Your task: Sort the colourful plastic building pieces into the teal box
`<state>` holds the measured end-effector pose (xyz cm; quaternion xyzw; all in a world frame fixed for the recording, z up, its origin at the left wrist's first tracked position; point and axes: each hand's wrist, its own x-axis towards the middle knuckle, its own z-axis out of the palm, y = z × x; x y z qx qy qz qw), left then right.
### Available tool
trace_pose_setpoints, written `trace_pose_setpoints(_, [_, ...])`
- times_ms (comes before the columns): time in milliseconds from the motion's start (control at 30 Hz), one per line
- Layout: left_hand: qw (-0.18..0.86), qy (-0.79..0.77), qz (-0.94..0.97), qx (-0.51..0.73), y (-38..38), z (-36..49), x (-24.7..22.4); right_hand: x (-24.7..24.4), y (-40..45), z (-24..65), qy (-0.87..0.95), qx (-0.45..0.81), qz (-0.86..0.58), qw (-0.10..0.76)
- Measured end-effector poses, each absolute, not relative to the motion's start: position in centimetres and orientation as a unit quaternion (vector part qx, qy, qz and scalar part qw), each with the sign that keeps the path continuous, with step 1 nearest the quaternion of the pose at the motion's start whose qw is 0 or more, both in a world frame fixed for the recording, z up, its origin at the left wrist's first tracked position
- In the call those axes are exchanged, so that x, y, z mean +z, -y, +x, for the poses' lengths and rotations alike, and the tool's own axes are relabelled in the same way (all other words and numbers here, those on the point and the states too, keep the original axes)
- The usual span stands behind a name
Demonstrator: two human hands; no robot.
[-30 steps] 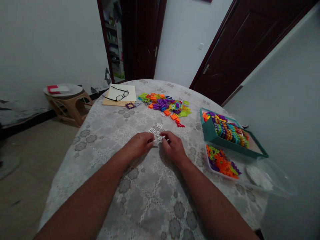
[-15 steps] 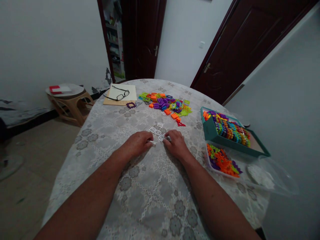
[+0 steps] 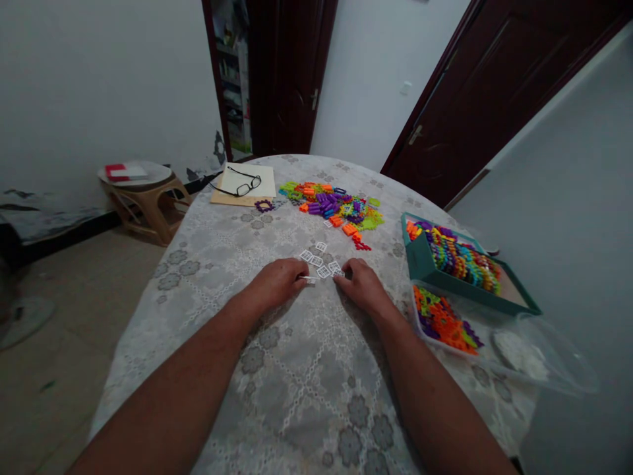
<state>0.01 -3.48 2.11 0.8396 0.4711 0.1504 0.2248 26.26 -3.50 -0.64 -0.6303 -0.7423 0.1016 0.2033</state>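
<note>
My left hand [image 3: 283, 282] pinches a small white plastic piece [image 3: 309, 280], seen nearly edge-on, between thumb and fingers. At the right, my right hand [image 3: 362, 284] has its thumb and fingertips closed at the edge of a white window-shaped lattice piece [image 3: 335, 268] close to the tabletop. More such pieces lie flat between and beyond the hands, among them a white lattice piece [image 3: 324, 272] and, farther off, another white window piece [image 3: 321, 247]. Part of what each hand grips is hidden by the fingers.
Beyond the hands lies a heap of colourful plastic building pieces [image 3: 329, 203]. Eyeglasses [image 3: 244, 190] rest on paper at the back left. At the right stand a green box [image 3: 420, 258] of sorted pieces, a clear tub [image 3: 418, 323] and a clear bag [image 3: 564, 356] with white pieces.
My right hand has shifted slightly right, and the white lattice piece at its fingertips shows more fully. My left hand still holds its white piece. The whole view has shifted a little.
</note>
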Motion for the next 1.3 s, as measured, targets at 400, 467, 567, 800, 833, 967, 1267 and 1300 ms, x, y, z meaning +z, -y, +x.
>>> trace_pose_setpoints(400, [0.234,-0.505,0.813,0.170,3.6,0.5,1.4,-0.7,5.1,22.5,0.777,0.199,-0.471,0.366])
trace_pose_setpoints(467, [0.242,-0.510,0.807,0.176,3.6,0.5,1.5,-0.8,5.3,22.1,0.785,0.212,-0.456,0.362])
trace_pose_setpoints(567, [0.224,-0.485,0.828,0.166,3.6,0.4,1.5,-1.0,5.1,22.3,0.778,0.226,-0.461,0.362])
trace_pose_setpoints(800, [0.193,-0.469,0.846,0.163,3.7,0.2,1.4,-1.8,3.5,23.0,0.793,0.033,-0.522,0.312])
trace_pose_setpoints(833, [0.189,-0.468,0.847,0.164,3.7,0.2,1.4,-1.9,3.4,22.8,0.801,0.020,-0.527,0.284])
trace_pose_setpoints(967, [0.181,-0.470,0.850,0.152,3.7,0.3,1.4,-2.1,3.3,22.4,0.809,0.009,-0.546,0.217])
trace_pose_setpoints(1267, [0.178,-0.477,0.848,0.147,3.7,0.5,1.3,-1.6,3.8,22.6,0.777,0.108,-0.514,0.348])
trace_pose_setpoints(1300, [0.177,-0.481,0.846,0.145,3.7,0.5,1.3,-1.4,4.1,22.6,0.776,0.132,-0.504,0.357])
